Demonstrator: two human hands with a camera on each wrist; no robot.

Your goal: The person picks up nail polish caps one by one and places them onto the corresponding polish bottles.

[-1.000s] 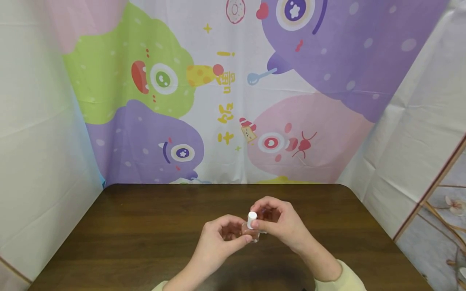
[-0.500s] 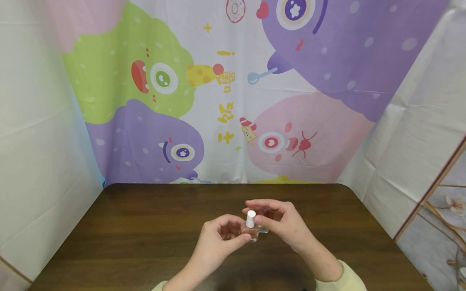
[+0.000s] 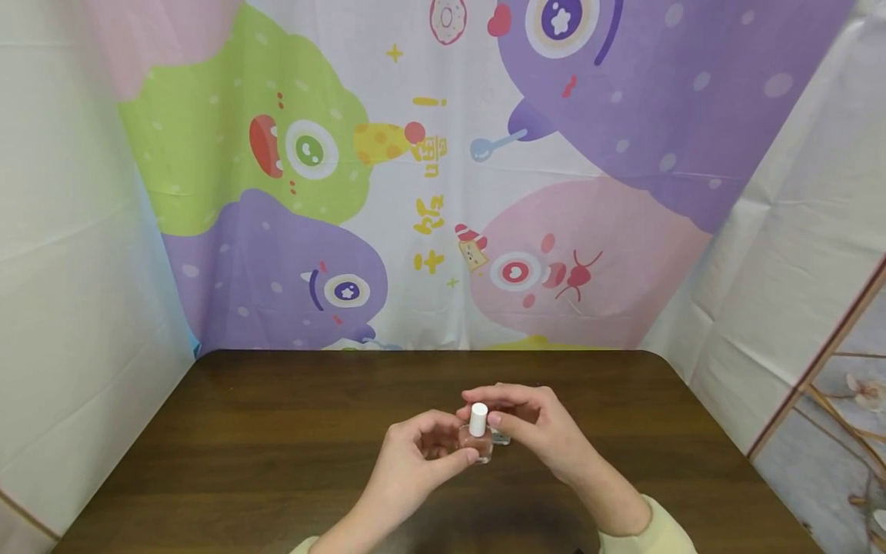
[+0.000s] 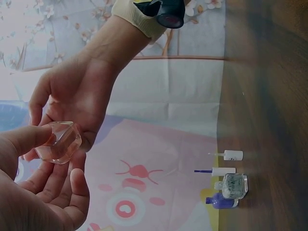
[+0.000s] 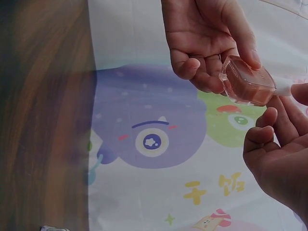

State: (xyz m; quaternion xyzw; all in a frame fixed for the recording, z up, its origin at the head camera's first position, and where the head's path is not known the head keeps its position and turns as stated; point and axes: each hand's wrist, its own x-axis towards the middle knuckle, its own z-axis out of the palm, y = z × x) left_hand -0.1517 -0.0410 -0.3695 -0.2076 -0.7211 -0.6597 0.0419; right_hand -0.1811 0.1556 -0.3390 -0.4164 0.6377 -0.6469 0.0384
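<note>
A nail polish bottle [image 3: 475,445] of pinkish-brown polish stands upright in my left hand [image 3: 422,454], gripped between thumb and fingers. Its white cap [image 3: 478,420] points up. My right hand [image 3: 533,419] is around the cap with the fingers fairly straight behind it and the thumb just beside it, seemingly apart from it. In the right wrist view the thumb [image 5: 301,94] lies close to the cap's end [image 5: 283,90]. The left wrist view shows the clear glass base of the held bottle [image 4: 60,142], while the cap is hidden there.
Beyond the hands on the dark wooden table [image 3: 277,462] are a glittery polish bottle [image 4: 235,186], a purple polish bottle [image 4: 221,200] and two white brush caps [image 4: 233,155], one with a purple brush. A printed curtain [image 3: 415,308] hangs behind the table.
My right thumb has come away from the front of the cap to its right side, and the right fingers have straightened out behind it. The left hand keeps its hold on the bottle.
</note>
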